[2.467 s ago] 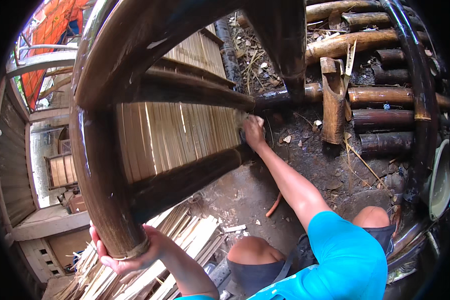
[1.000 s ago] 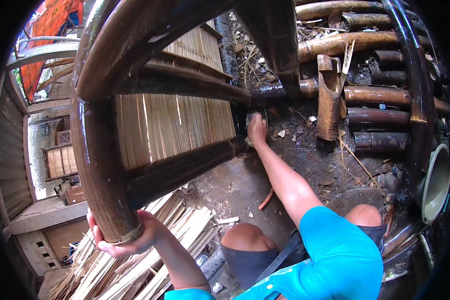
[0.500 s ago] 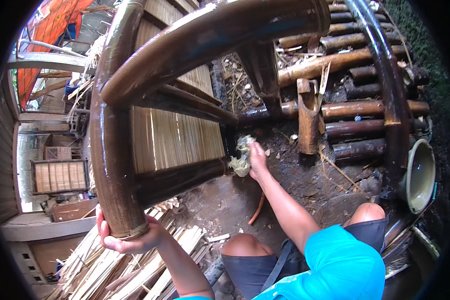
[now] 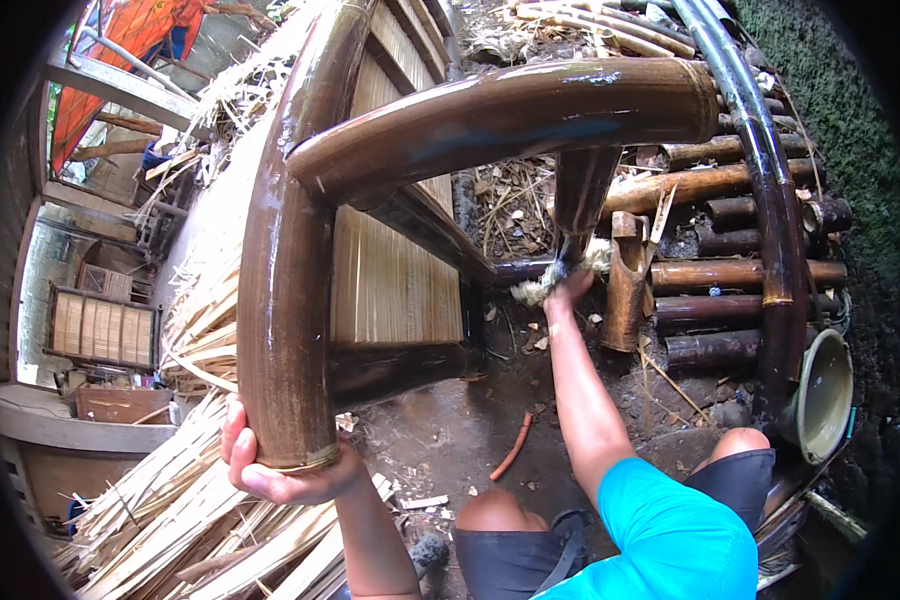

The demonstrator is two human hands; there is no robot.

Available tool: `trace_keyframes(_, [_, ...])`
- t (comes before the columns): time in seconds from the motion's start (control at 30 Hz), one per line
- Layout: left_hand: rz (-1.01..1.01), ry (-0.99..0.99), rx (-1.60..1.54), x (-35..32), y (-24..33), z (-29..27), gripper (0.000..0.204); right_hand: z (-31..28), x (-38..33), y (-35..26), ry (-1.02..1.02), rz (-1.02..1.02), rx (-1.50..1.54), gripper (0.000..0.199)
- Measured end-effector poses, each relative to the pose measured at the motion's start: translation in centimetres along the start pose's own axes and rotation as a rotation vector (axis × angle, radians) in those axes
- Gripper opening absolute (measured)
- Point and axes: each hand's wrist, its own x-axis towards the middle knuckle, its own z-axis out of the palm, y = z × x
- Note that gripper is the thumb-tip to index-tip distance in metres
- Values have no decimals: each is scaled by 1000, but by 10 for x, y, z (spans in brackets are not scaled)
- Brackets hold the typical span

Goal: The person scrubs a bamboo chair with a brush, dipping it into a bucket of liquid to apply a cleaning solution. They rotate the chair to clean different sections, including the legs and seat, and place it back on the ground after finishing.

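A glossy dark brown bamboo furniture frame (image 4: 282, 330) stands tilted before me, its thick poles joined by a curved piece (image 4: 510, 115) across the top. Pale slatted panels (image 4: 395, 285) fill its inside. My left hand (image 4: 315, 482) is wrapped round the lower end of the near pole. In my right hand (image 4: 570, 296) is a pale, fluffy scrubbing wad (image 4: 532, 292), pressed against the lower bamboo rail near the foot of an upright post (image 4: 582, 200). The fingers of that hand are partly hidden by the wad.
Split bamboo strips (image 4: 220, 520) lie heaped at the left. Cut bamboo poles (image 4: 710, 275) are laid in rows at the right, beside a notched bamboo piece (image 4: 625, 285). A pale basin (image 4: 825, 398) leans at far right. A reddish stick (image 4: 512, 447) lies on the wet ground.
My right hand has moved the wad right and slightly up, from beside the panel's corner to the rail by the post. The frame sits further right and lower in view; my left hand keeps its grip.
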Motion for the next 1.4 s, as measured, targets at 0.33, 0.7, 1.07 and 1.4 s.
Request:
trace_keyframes(0.33, [-4,-72,44,19,7,-7,39,127,-56,-124,-253,-368,-367,53])
trace_keyframes(0.7, [12,-54,7,4,6,-10,30,158,-81,-156,-166,54,-119,53])
trace_keyframes(1.07, [-37,-14,-75,3,17,-2,34,125,-69,-131,-265,-868,-579,50])
trace_keyframes(1.4, [-23,-69,-186,9,8,-13,34,148,-73,-122,-214,-1312,-616,47])
